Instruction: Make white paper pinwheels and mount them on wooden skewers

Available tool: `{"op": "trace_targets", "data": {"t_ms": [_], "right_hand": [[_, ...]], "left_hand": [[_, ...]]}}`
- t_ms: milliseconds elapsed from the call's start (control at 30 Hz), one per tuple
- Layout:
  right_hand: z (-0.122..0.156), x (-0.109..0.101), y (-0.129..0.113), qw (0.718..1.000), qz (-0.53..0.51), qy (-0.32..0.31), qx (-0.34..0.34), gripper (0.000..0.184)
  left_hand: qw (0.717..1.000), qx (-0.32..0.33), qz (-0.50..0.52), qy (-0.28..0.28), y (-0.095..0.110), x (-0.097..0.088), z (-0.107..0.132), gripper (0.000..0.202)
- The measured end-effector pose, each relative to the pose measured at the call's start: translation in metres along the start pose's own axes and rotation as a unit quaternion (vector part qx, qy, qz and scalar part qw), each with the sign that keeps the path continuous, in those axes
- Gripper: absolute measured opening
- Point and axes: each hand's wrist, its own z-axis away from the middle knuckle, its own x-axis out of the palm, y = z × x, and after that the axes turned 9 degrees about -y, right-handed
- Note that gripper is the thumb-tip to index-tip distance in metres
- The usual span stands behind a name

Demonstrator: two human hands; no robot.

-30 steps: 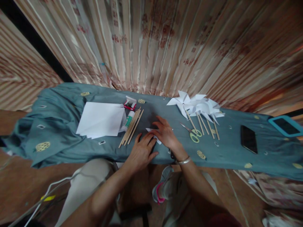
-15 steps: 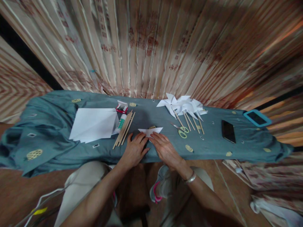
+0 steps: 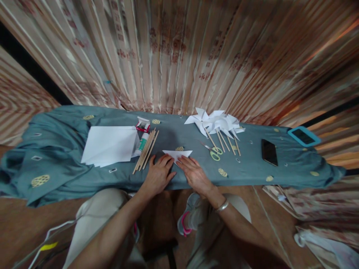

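Observation:
A small sheet of white paper (image 3: 176, 153), folded into a triangle with its long edge facing away from me, lies at the middle of the cloth. My left hand (image 3: 158, 172) rests on its left side, fingers laid flat and thumb stretched apart. On the right side, the fingers of my right hand (image 3: 194, 172) are stretched over the paper and press it down. Both hands are open, and they hide the paper's near corner. Left of my left hand lie several thin wooden sticks (image 3: 146, 151). Green-handled scissors (image 3: 214, 152) lie right of my right hand.
A stack of white paper (image 3: 108, 145) lies at the left. Beside it are a glue stick (image 3: 142, 144) and an open red box (image 3: 143, 125). Several paper pinwheels (image 3: 214, 121) lie at the back right. A black phone (image 3: 269, 152) and a blue-framed device (image 3: 304, 137) lie farther right.
The view has shifted slightly. Both hands stay on the folded paper, with only a slight shift of the fingers; a little more of the paper shows between them.

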Motion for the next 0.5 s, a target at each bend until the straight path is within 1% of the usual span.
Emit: {"op": "trace_targets", "data": {"t_ms": [133, 300, 400, 500], "right_hand": [[0.000, 0.004, -0.002, 1.000, -0.024, -0.005, 0.018, 0.053], [0.002, 0.003, -0.015, 0.999, -0.033, 0.012, 0.037, 0.051], [0.003, 0.003, -0.021, 0.999, -0.018, 0.017, 0.039, 0.053], [0.003, 0.003, -0.024, 0.999, -0.006, 0.020, 0.040, 0.053]], "left_hand": [[1.000, 0.001, 0.005, -0.001, 0.000, -0.001, -0.001, 0.040], [1.000, -0.021, 0.004, 0.003, 0.002, -0.004, -0.004, 0.035], [1.000, -0.020, -0.020, 0.011, 0.000, -0.003, -0.004, 0.035], [0.999, -0.003, -0.049, 0.022, -0.003, -0.002, -0.004, 0.036]]}}
